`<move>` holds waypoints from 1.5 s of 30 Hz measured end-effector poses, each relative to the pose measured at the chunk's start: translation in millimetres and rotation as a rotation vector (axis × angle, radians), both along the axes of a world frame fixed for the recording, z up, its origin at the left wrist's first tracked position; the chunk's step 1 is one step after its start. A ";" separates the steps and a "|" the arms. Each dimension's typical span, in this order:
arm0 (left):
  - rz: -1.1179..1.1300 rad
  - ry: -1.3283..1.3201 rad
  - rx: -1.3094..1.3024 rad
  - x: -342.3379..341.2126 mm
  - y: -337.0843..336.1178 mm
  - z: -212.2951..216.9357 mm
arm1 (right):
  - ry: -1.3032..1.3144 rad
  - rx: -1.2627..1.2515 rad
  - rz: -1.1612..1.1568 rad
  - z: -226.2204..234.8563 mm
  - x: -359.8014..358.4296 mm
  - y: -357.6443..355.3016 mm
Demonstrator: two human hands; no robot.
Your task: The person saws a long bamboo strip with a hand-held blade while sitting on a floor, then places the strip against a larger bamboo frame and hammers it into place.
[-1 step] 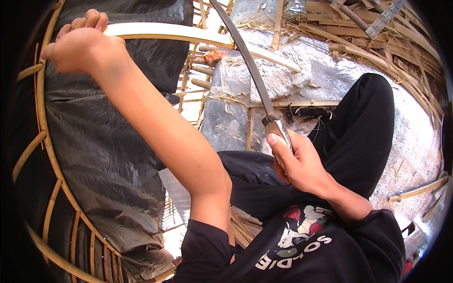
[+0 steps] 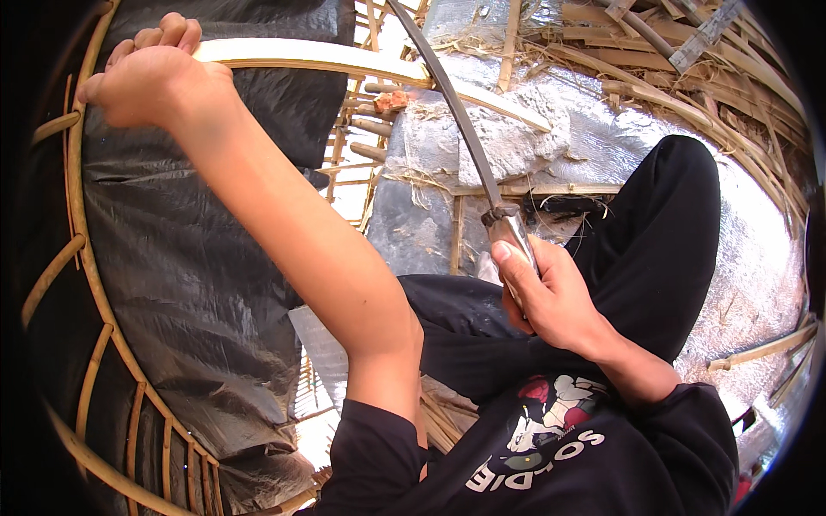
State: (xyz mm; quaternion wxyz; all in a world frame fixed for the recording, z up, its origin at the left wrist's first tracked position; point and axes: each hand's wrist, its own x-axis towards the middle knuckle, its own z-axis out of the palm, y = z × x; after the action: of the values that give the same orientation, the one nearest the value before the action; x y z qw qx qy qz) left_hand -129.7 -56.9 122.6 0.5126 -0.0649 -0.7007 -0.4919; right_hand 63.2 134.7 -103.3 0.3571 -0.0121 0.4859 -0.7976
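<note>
A pale split bamboo strip [image 2: 318, 54] runs rightward from my left hand [image 2: 151, 77], which is closed around its left end at the upper left. In front of me, my right hand [image 2: 551, 292] grips the handle of a long, dark, slightly curved knife [image 2: 465, 129]. The blade points up and away, its tip beyond the top edge of the view. Blade and strip cross near the upper middle, and they seem to touch there. The strip's thin right end lies over a rough, whitish block [image 2: 520, 142].
Bamboo strips [image 2: 637, 56] are heaped at the upper right. Black sheeting [image 2: 189, 258] and a bamboo lattice border the left. My bent leg [image 2: 662, 224] rises at the right over silvery sheeting [image 2: 748, 284]. An orange-red lump [image 2: 390, 101] sits by the slats.
Both hands, the knife and the strip are shifted very slightly to the right. My grip on each is the same.
</note>
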 end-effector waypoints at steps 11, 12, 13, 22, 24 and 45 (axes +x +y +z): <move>-0.001 0.014 0.001 5.3 -14.8 7.3 | 0.067 -0.026 0.023 20.3 11.7 -1.9; -0.005 0.017 0.012 3.8 -12.6 4.2 | 0.065 -0.019 0.015 19.9 12.8 -3.3; -0.007 0.018 0.016 4.6 -10.8 3.3 | 0.160 0.021 -0.017 20.8 16.1 -6.3; 0.045 0.035 0.088 15.5 -3.7 1.5 | 0.378 0.248 -0.115 3.2 3.0 -16.3; 0.035 0.023 0.075 16.6 -8.4 0.0 | 0.379 0.265 -0.097 4.4 0.9 -13.2; -0.105 0.036 -0.118 -0.5 0.2 23.0 | -0.019 0.445 -0.171 -74.4 -45.2 17.5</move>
State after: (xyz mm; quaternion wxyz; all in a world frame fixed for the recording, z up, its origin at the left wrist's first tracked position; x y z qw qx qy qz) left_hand -130.2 -56.7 145.6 0.4938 -0.1402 -0.7148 -0.4749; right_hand 18.0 152.1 -177.7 0.2870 0.1156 0.6455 -0.6983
